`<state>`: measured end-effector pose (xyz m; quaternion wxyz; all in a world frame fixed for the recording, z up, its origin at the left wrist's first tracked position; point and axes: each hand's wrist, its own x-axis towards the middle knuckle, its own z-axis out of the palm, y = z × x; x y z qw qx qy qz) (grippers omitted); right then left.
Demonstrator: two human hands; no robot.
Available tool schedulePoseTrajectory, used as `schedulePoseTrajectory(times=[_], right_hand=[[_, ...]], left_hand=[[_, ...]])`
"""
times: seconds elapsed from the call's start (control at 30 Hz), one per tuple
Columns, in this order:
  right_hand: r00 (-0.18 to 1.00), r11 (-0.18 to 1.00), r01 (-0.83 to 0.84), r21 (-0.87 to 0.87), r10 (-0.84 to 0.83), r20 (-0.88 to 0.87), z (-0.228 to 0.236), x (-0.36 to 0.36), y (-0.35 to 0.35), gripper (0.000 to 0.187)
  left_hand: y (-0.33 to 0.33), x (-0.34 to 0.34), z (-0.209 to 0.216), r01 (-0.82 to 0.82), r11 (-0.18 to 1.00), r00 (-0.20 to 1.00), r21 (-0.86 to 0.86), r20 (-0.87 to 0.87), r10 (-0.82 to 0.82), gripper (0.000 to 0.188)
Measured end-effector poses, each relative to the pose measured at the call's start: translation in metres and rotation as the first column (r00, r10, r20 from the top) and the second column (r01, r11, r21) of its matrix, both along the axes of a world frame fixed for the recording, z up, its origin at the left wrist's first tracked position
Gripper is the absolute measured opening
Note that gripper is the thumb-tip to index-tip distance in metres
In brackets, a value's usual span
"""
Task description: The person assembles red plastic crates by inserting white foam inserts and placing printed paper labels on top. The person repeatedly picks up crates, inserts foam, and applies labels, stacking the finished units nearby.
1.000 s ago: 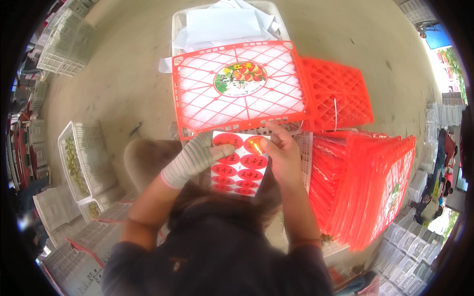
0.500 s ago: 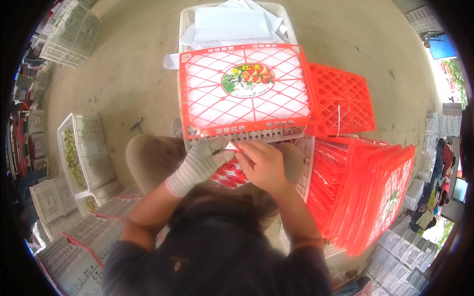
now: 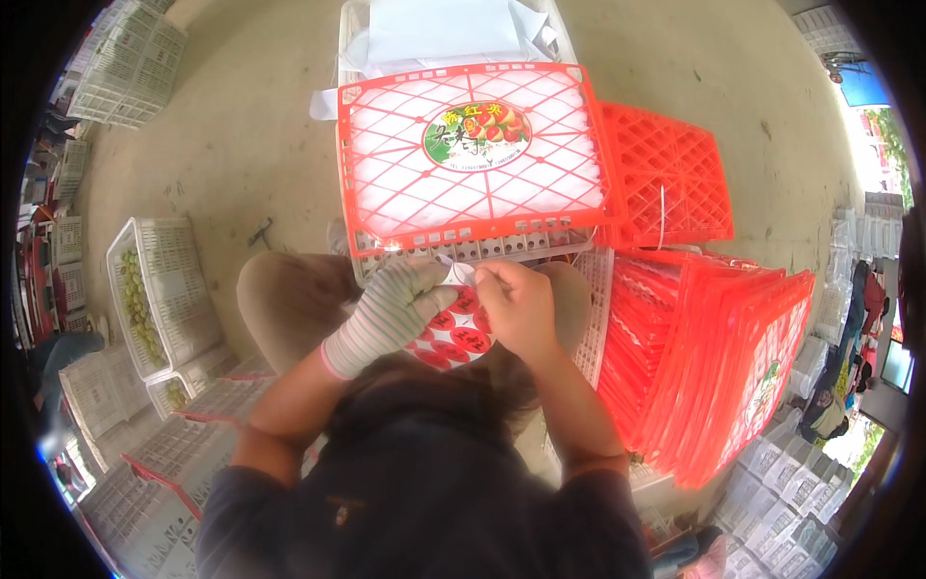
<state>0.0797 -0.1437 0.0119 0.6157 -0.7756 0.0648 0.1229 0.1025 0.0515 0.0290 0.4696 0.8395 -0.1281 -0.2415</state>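
Observation:
A white sheet of round red stickers (image 3: 470,338) hangs over my lap, its upper corner bare white. My left hand (image 3: 391,307), in a pale striped knit glove, grips the sheet's left side between thumb and fingers. Bare and bent at the fingers, my right hand (image 3: 523,307) pinches the sheet's upper right edge; whether a single sticker is lifted there is hidden. Just beyond both hands lies a red lattice crate lid (image 3: 424,237) over white padding, with an oval fruit label (image 3: 477,137) in its middle.
White papers (image 3: 439,34) fill a crate behind the lid. To the right are an empty-looking red crate (image 3: 666,179) and a leaning stack of red lids (image 3: 694,376). A white crate of green fruit (image 3: 178,289) stands at left, near a hammer-like tool (image 3: 260,232) on the floor.
My right hand has shifted slightly right, and more of the sticker sheet shows between my hands. The view has tilted a little, so the crates sit higher in it.

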Motion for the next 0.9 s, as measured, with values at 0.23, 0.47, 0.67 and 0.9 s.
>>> schedulePoseTrajectory(times=[0.23,0.47,0.67,0.9], right_hand=[[0.982,0.99,-0.123,-0.069,0.131,0.137,-0.001,0.003,-0.005,0.019],[0.99,0.952,0.129,-0.276,-0.106,0.098,-0.009,0.085,-0.07,0.029],[0.617,0.45,0.527,-0.721,0.381,0.689,-0.085,0.188,-0.122,0.015],[0.755,0.335,0.228,-0.914,0.531,0.384,-0.108,0.17,-0.111,0.033]], left_hand=[[0.003,-0.001,-0.02,0.025,0.995,0.971,-0.096,0.241,-0.001,0.023],[0.017,0.001,0.004,-0.168,0.974,0.954,-0.153,-0.275,0.121,0.032],[0.023,-0.014,-0.01,-0.136,0.98,0.988,-0.148,-0.094,0.123,0.03],[0.031,-0.015,-0.016,-0.191,0.968,0.963,-0.163,-0.22,0.153,0.029]])
